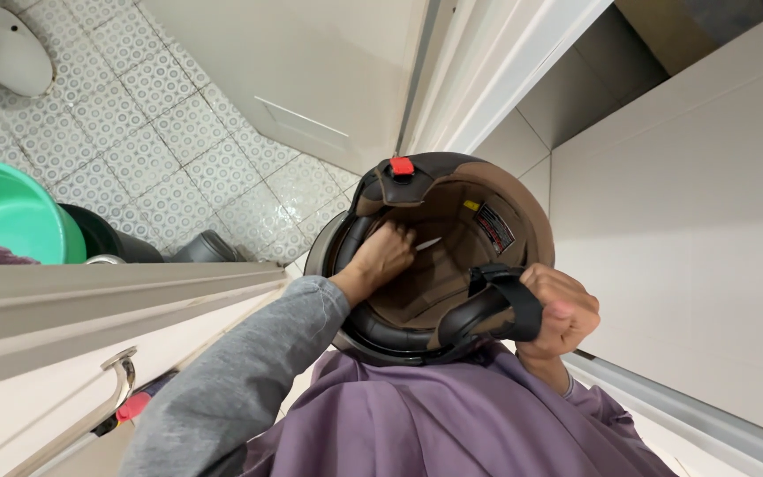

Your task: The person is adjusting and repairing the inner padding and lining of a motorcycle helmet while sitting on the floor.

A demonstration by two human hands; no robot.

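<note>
In the head view, an upturned helmet (439, 256) sits at frame centre, its brown lining facing up. The left hand (381, 259) reaches inside, fingers curled against the padding around something pale I cannot identify. The right hand (558, 311) clenches the black strap (509, 300) at the helmet's lower right rim. A door (311, 79) stands above; tiled floor (161, 132) opens upper left, beside a green basin (6, 212).
</note>
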